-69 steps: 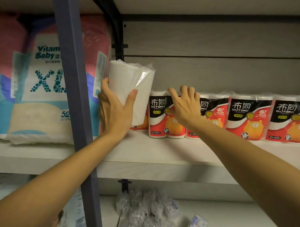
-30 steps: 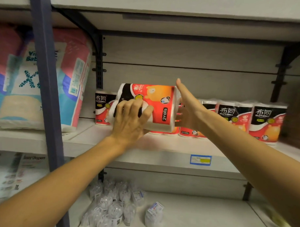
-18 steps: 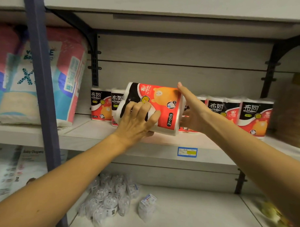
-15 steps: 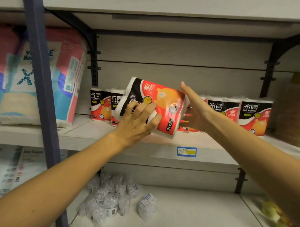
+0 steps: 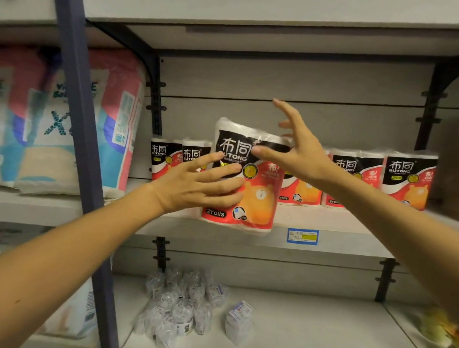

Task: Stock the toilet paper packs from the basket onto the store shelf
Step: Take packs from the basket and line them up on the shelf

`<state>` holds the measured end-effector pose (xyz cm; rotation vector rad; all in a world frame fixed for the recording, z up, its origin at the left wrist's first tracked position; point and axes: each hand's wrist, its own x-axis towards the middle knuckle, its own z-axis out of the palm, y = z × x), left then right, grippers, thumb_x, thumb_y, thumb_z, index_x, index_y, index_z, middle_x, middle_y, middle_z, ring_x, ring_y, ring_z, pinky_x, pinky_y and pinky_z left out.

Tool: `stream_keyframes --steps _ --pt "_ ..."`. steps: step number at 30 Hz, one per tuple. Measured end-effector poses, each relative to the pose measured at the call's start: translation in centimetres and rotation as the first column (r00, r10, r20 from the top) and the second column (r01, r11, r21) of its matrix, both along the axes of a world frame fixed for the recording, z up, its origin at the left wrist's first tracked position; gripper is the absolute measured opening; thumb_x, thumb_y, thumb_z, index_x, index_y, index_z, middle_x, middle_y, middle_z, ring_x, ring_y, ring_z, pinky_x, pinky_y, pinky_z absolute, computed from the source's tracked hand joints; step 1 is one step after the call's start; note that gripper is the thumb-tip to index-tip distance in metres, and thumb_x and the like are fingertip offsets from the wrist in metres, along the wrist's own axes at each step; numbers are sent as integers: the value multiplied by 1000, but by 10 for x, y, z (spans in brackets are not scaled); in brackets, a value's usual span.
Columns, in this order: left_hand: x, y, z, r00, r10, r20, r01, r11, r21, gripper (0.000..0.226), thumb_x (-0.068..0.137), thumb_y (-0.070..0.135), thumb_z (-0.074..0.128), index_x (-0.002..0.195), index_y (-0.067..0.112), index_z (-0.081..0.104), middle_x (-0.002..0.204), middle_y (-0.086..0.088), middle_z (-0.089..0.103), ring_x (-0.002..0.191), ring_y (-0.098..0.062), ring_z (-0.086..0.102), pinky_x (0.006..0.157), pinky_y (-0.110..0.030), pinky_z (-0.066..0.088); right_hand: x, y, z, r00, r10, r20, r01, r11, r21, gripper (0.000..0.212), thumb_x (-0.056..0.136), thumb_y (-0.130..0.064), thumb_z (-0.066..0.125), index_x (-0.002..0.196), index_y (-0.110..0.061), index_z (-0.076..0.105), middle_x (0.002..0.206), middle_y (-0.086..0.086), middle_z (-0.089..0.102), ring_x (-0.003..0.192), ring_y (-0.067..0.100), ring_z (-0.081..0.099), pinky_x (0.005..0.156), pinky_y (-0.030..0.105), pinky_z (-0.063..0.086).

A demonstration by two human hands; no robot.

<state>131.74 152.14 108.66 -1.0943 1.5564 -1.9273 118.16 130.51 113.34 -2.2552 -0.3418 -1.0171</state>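
The step in hand is the placing of one pack on the pale grey store shelf (image 5: 351,238). The two-roll toilet paper pack in red, black and orange plastic wrap (image 5: 246,179) stands nearly upright at the front edge of this shelf, its lower end level with the edge and partly overhanging it. It is in front of the row of identical packs (image 5: 384,176) lined along the back of the shelf.

The left hand (image 5: 196,184) lies against the front face of the pack. Its fingers (image 5: 223,173) are straight and spread, pressing on the wrap rather than curled round it. The right hand (image 5: 299,150) is at the upper right corner of the pack, fingers apart and extended; the thumb lies across the black band of the wrap. Whether the right hand bears on the pack or is just clear of it cannot be told.

Judgement: the pack is set down but not yet seated. The next move calls for a flat push rearward until the pack meets the row, with its base fully on the shelf. The overhang makes a forward tip possible if both hands release early.

The basket is not in view. A blue and yellow price label (image 5: 302,236) is fixed to the shelf edge.
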Motion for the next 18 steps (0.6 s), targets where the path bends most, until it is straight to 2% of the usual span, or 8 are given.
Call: stream_keyframes --steps 2,4,6,8,11,14,18 --pt "5 4 -6 1000 21 5 -20 999 -36 37 93 20 63 124 26 45 132 0 49 127 -19 48 107 -39 36 7 4 0 996 6 -94 -8 1000 -30 94 61 -62 74 143 -40 33 144 -2 44 124 16 49 99 41 49" --pt "10 11 -9 999 47 10 -46 998 -53 38 92 21 64 124 28 44 133 1 48 128 -17 47 106 -38 29 14 6 2 980 30 -197 -34 999 -18 95 55 -65 75 138 -32 43 131 -2 56 109 17 62 89 42 56" --pt "18 20 -10 997 72 23 -71 997 -40 40 93 20 63 126 29 42 136 1 46 130 -18 43 105 -38 28 21 8 8 956 19 -293 -39 997 -63 87 53 -62 77 128 -25 52 118 -1 64 99 18 67 82 42 59" --pt "25 29 -12 994 108 30 -108 994 -12 44 93 18 62 129 29 40 139 0 41 133 -20 38 106 -39 24 29 12 13 934 -39 -355 -13 990 -142 83 53 -57 80 124 -24 53 116 0 65 98 20 67 82 43 59" --pt "33 38 -18 985 174 -12 -174 985 -18 55 88 15 67 132 27 37 142 -1 37 136 -21 33 108 -40 21 43 24 16 952 -137 -273 81 975 -206 85 54 -52 85 126 -21 54 123 0 60 109 22 60 89 44 55" --pt "38 46 -22 969 210 -132 -217 975 -38 63 81 11 69 134 23 36 145 -5 35 138 -23 31 110 -42 21 57 39 17 976 -159 -152 131 975 -181 76 58 -43 89 123 -17 59 113 -4 60 106 19 59 85 33 52" --pt "46 63 -25 902 131 -411 -159 987 -35 49 80 5 59 126 12 43 140 -18 39 131 -31 38 100 -43 42 82 55 8 970 -241 -3 238 959 -154 72 60 -43 89 121 -19 59 122 5 58 113 23 52 93 36 46"
